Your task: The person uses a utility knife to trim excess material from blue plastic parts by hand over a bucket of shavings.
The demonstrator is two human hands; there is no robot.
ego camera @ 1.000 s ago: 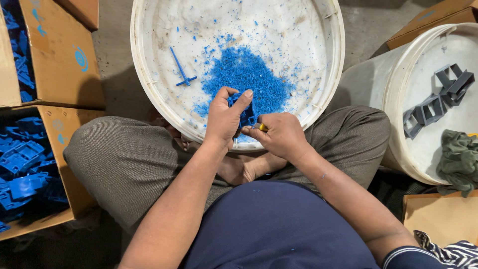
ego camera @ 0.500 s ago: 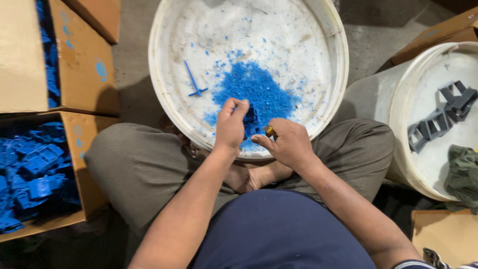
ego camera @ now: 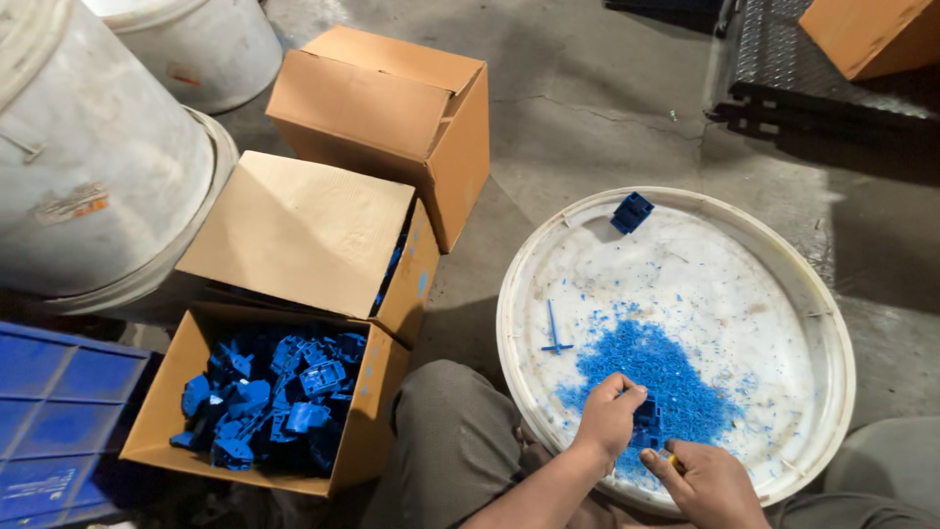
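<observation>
My left hand point(ego camera: 609, 416) pinches a small blue plastic part point(ego camera: 646, 419) over the near edge of a white round tray point(ego camera: 822, 323). My right hand point(ego camera: 707, 483) is closed around a small tool with a yellow bit showing at the thumb point(ego camera: 672, 458), right beside the part. A heap of blue plastic shavings point(ego camera: 646, 377) lies under both hands. Another blue part point(ego camera: 632, 212) rests at the tray's far rim, and a thin blue sprue point(ego camera: 555, 336) lies to the left on the tray.
An open cardboard box point(ego camera: 377, 392) of blue plastic parts point(ego camera: 279, 392) stands at my left knee. Two more cardboard boxes point(ego camera: 313, 235) point(ego camera: 392, 108) sit behind it. White drums point(ego camera: 88, 167) and a blue crate point(ego camera: 49, 411) are at far left.
The view swung left and up, bringing the boxes and drums into sight. My hands stay together at the tray's near edge, working on the small blue part.
</observation>
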